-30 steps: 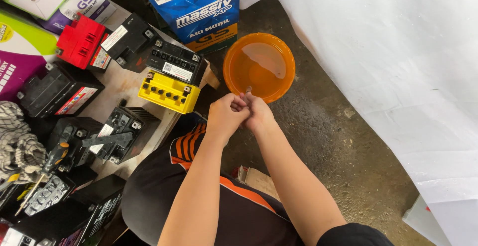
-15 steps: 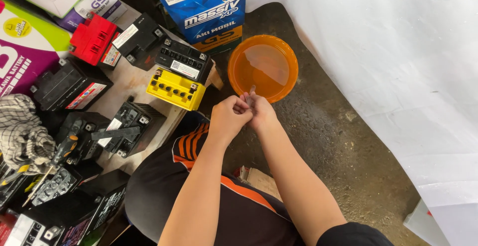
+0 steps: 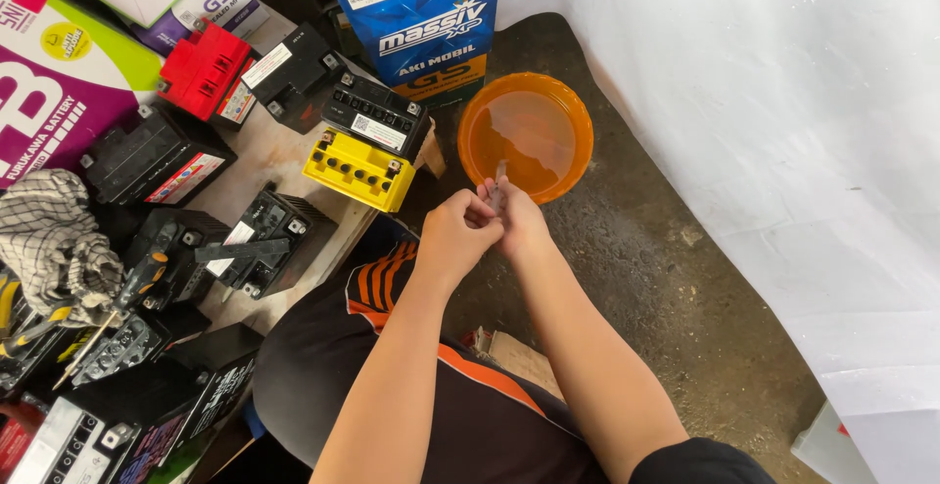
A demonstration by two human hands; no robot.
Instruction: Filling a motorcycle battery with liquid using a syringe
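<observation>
Head view, looking down: a small grey part (image 3: 499, 186), too small to identify, is pinched between both hands at the near rim of an orange basin (image 3: 578, 117) of liquid on the floor. Left hand (image 3: 457, 234) and right hand (image 3: 519, 225) are curled tight together around it. It looks partway handled, not yet released. Left, a yellow battery (image 3: 357, 168) and black batteries (image 3: 377, 112) crowd a board
</observation>
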